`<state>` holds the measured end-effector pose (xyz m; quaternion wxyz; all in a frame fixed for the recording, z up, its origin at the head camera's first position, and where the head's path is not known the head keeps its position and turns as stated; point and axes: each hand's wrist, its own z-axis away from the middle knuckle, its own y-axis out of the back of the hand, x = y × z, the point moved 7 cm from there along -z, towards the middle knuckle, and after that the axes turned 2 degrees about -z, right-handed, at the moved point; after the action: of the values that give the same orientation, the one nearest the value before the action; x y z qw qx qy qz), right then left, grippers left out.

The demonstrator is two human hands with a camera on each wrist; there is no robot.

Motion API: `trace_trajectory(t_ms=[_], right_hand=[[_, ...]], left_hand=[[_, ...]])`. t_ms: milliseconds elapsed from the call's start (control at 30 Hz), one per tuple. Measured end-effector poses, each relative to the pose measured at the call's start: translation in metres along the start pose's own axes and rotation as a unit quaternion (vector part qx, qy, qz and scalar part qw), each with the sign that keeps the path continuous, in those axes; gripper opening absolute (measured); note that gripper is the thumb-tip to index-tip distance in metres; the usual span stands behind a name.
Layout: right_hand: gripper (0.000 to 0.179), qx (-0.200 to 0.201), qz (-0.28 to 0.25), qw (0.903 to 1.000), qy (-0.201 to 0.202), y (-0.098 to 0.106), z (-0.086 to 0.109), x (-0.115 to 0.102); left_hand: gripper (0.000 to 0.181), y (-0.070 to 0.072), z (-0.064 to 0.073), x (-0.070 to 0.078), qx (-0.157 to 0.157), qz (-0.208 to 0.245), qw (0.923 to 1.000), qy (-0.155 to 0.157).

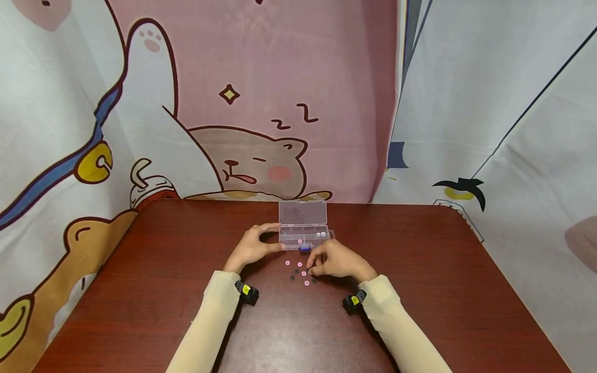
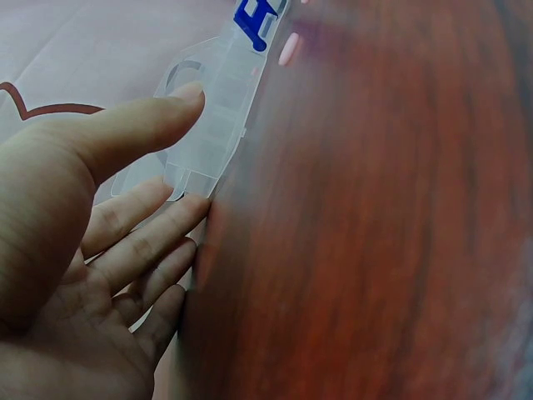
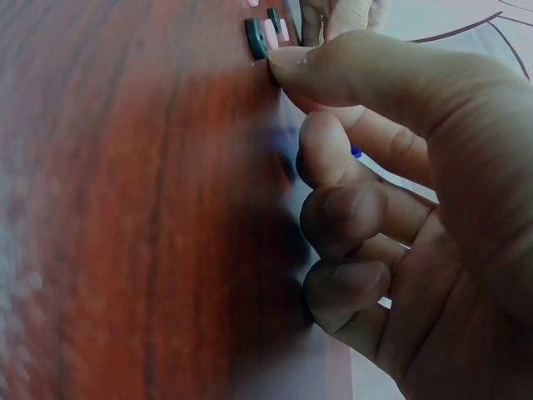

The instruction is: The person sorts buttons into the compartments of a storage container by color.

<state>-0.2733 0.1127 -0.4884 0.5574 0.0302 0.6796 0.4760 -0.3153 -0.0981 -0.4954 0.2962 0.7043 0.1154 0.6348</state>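
Note:
A clear plastic compartment box [image 1: 304, 229] stands on the table with its lid [image 1: 303, 213] raised at the back and a blue clasp [image 1: 305, 249] in front. My left hand [image 1: 252, 247] grips the box's left end between thumb and fingers. In the compartments lie a pink disc [image 1: 300, 241] and white pieces [image 1: 321, 234]. Several pink discs [image 1: 287, 263] and black discs [image 1: 292, 278] are scattered before the box. My right hand [image 1: 337, 260] has thumb and forefinger together at a small black disc [image 1: 307, 271]; the thumb hides the pinch in the right wrist view.
The brown wooden table [image 1: 163, 311] ends just behind the box at a hanging printed cloth [image 1: 280, 77]. Black wrist cameras [image 1: 248, 293] sit on both sleeves. Another dark disc [image 3: 256, 37] and pink ones stand just beyond the right thumb.

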Motion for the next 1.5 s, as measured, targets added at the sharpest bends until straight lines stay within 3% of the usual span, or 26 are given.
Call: trace_trajectory(t_ms=[733, 1500], right_hand=[[0.005, 0.012, -0.019, 0.9997, 0.005, 0.003, -0.001, 0.003], [0.005, 0.094, -0.032, 0.995, -0.011, 0.027, 0.004, 0.003]], left_hand=[[0.061, 0.0, 0.0, 0.001, -0.001, -0.004, 1.0, -0.004], [0.062, 0.0, 0.002, 0.0, -0.002, -0.003, 1.0, 0.009]])
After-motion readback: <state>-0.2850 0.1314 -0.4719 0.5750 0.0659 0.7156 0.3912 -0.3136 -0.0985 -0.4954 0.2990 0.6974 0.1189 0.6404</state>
